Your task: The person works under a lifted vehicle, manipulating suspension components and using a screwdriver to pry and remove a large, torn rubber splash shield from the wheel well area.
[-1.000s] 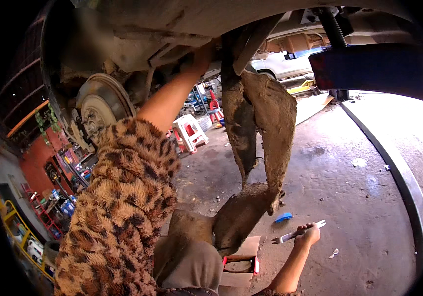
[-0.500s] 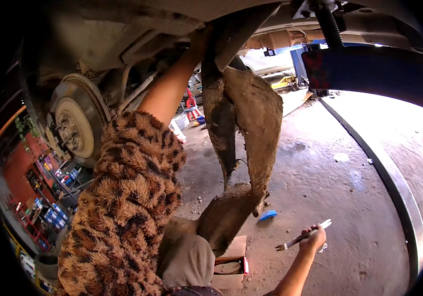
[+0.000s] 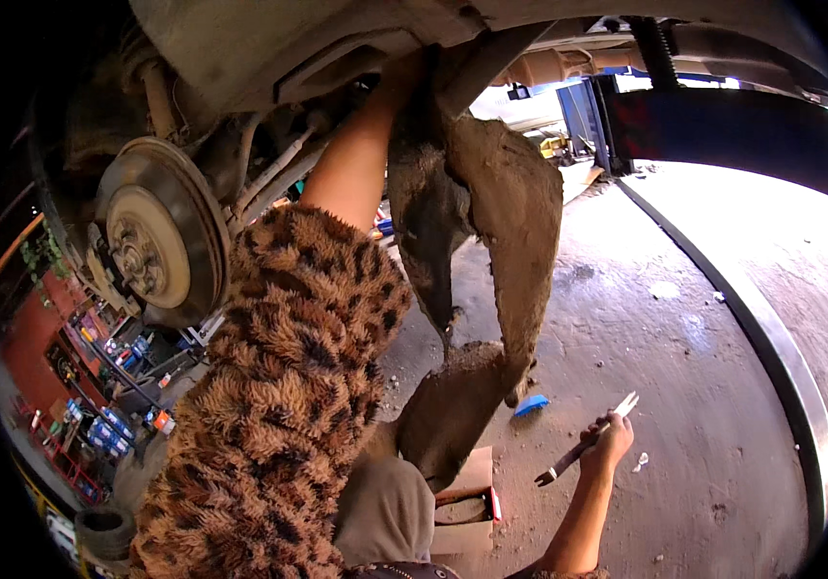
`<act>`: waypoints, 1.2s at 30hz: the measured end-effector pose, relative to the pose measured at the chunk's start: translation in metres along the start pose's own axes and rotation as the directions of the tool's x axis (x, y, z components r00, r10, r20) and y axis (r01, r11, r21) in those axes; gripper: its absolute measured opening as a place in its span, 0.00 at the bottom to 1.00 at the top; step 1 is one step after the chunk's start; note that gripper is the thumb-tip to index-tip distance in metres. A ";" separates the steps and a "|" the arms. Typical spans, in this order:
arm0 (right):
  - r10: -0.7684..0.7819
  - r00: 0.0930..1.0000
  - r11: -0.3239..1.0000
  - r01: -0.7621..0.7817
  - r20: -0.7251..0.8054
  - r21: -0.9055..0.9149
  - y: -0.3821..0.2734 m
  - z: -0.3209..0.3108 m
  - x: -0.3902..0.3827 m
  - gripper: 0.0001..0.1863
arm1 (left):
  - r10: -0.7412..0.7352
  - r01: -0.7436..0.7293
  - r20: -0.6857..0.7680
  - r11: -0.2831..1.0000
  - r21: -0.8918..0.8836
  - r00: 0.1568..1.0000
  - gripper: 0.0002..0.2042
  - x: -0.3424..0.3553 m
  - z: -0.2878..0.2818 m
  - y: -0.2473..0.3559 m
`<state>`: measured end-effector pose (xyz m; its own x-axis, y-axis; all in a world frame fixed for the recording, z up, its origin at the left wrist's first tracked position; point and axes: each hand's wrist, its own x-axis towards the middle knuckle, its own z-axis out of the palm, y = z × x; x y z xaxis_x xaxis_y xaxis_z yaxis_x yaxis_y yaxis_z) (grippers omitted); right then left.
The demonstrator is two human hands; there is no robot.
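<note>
My left arm, in a leopard-patterned fleecy sleeve (image 3: 284,386), reaches up under the raised car. My left hand (image 3: 406,82) is in deep shadow by the underbody, its fingers hidden. Just right of that arm hangs a mud-caked, torn-looking liner panel (image 3: 515,222), its lower part bent toward me. My right hand (image 3: 609,440), low on the right and away from the car, is closed around a flat metal pry tool with a forked end (image 3: 625,402). The tool's other end points down and to the left.
A brake disc (image 3: 151,243) and suspension arms stand at the left. On the floor lie an opened cardboard box (image 3: 467,536) and a blue piece (image 3: 531,405). A dark lift beam (image 3: 742,145) crosses the upper right; a long metal rail (image 3: 761,318) runs below. A tyre (image 3: 105,533) lies lower left.
My right hand has turned the tool so its forked end points more upward. The view has shifted slightly; my left arm still reaches up beside the hanging panel.
</note>
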<state>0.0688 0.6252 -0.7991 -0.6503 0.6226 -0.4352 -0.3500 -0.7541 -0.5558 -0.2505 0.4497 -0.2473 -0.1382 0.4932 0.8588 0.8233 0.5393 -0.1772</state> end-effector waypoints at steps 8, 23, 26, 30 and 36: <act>-0.097 0.990 0.986 0.109 0.100 -0.129 -0.035 -0.003 -0.023 0.02 | -0.088 0.089 -0.080 0.996 0.006 0.993 0.19 0.018 0.003 -0.003; -0.139 0.974 0.973 0.169 0.181 -0.159 -0.071 -0.020 -0.066 0.02 | -0.358 0.358 -0.200 0.933 -0.040 0.912 0.18 0.009 0.007 -0.015; 0.065 0.993 0.996 -0.072 0.101 0.061 -0.067 -0.047 -0.043 0.05 | -0.445 0.438 -0.189 0.895 -0.083 0.875 0.18 0.012 0.023 0.006; 0.122 0.965 0.992 -0.125 0.233 -0.003 -0.045 -0.042 -0.094 0.09 | -0.564 0.553 -0.178 0.826 -0.112 0.806 0.18 0.002 0.027 0.031; 0.442 0.887 0.896 -0.430 0.132 -0.107 -0.019 -0.047 -0.170 0.07 | -0.673 0.661 -0.005 0.727 -0.183 0.739 0.19 -0.006 0.004 0.058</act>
<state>0.2175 0.5439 -0.7477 -0.8206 0.1921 -0.5383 0.0381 -0.9214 -0.3868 -0.2040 0.4804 -0.2641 -0.6539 -0.0020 0.7566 0.6080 0.5938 0.5270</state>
